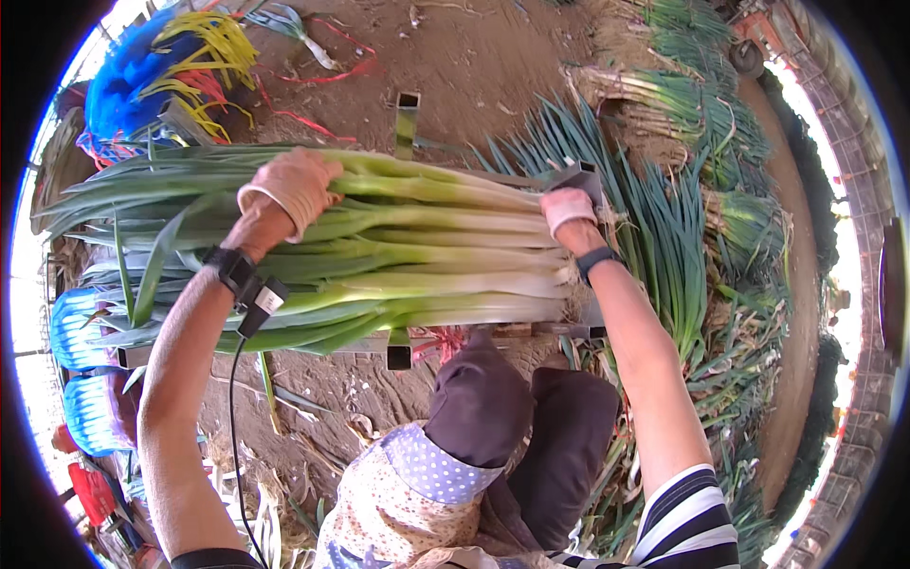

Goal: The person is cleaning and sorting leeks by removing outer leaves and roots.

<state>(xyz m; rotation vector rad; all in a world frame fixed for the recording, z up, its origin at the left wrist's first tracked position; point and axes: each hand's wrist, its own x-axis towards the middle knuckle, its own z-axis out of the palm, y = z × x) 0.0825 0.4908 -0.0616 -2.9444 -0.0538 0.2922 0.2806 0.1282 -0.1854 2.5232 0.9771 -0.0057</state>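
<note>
A thick layer of long green onions (pixel 445 242) lies sideways across a metal frame (pixel 399 357), leaves to the left and white root ends to the right. My left hand (pixel 289 190), in a pale glove, curls over the far stalks where green turns to white. At the root ends, my right hand (pixel 569 209), in a pinkish glove, is closed around the end of a far stalk beside the frame's right post (pixel 580 176). Its fingertips are partly hidden. Both wrists wear dark bands, and a cable hangs from a small device (pixel 261 305) at my left wrist.
More green onions (pixel 664 247) lie heaped on the right, with bunches (pixel 687 104) beyond. At the far left is a pile of blue, yellow and red strips (pixel 171 71). Blue-wrapped bundles (pixel 98 412) stand at left. My dark-trousered knees (pixel 479 403) are close below the frame, above dirt ground (pixel 455 66).
</note>
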